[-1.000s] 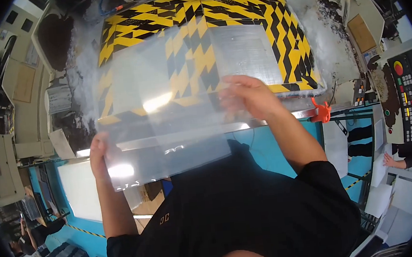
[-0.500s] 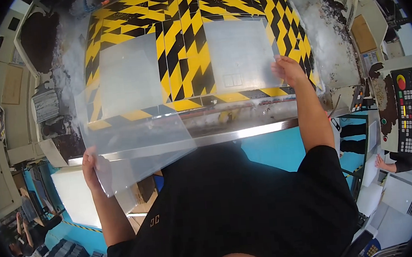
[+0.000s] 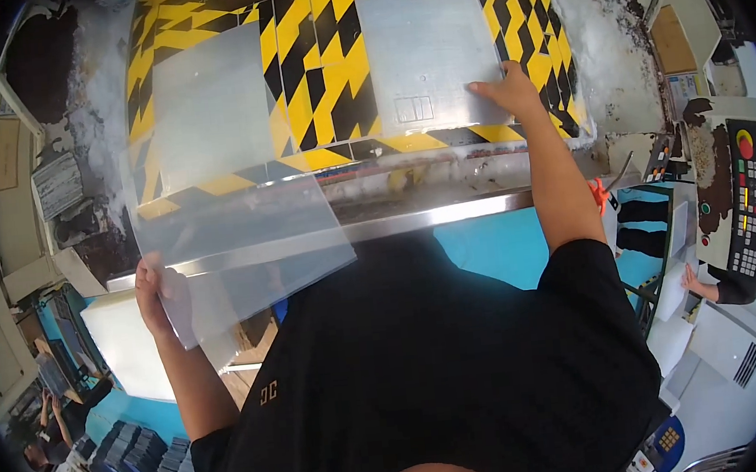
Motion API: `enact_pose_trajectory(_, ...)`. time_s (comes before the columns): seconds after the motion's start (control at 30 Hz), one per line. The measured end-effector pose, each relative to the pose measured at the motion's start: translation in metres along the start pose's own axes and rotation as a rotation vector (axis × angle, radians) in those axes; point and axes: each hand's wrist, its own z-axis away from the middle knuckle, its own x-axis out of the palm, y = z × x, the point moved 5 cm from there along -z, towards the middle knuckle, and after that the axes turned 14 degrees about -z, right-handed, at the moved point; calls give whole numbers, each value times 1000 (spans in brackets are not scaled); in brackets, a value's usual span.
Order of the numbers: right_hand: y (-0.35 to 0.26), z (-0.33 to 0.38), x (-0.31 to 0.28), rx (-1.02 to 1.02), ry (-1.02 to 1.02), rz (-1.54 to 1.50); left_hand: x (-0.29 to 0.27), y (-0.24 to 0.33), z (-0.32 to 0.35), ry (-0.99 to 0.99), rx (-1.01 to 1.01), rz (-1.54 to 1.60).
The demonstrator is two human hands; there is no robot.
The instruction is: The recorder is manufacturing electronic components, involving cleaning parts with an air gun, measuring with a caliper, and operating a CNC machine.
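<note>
My left hand (image 3: pixel 155 296) grips the near left corner of a clear, flat plastic sheet (image 3: pixel 228 168) and holds it above the left side of a yellow-and-black striped machine table (image 3: pixel 319 79). A second grey sheet (image 3: pixel 425 52) lies flat on the right side of that table. My right hand (image 3: pixel 509 90) rests flat on that sheet's near right corner, fingers spread. A shiny metal rail (image 3: pixel 430 218) runs along the table's near edge, in front of my black shirt.
A control panel with coloured buttons (image 3: pixel 752 194) stands at the right, with another person's hand (image 3: pixel 692 279) by white sheets below it. Stacks of dark trays (image 3: pixel 136 455) sit lower left. Grimy white machine surfaces (image 3: pixel 613 45) flank the table. A white block (image 3: pixel 127 343) sits beside my left arm.
My right hand has let go of the clear sheet and moved right onto the grey sheet on the table. My left hand alone holds the clear sheet, now further left.
</note>
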Motion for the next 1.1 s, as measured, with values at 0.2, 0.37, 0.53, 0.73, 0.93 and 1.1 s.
enact_pose_trajectory(0.2,2,3,-1,-67,28,79,9,-4,2,-3,-20,12)
enact_pose_trajectory(0.37,5,0,0,-77,17,85,20,-2,5,10,-18,31)
enact_pose_trajectory(0.53,0,3,-2,-90,27,121,18,-3,3,7,-16,-1)
enact_pose_trajectory(0.73,2,2,0,-103,30,161,21,-2,2,-22,-7,26)
enact_pose_trajectory(0.93,-1,3,1,-180,53,208,24,0,-2,5,-24,15)
enact_pose_trajectory(1.1,-5,0,2,-175,40,301,20,0,-9,-30,-25,0)
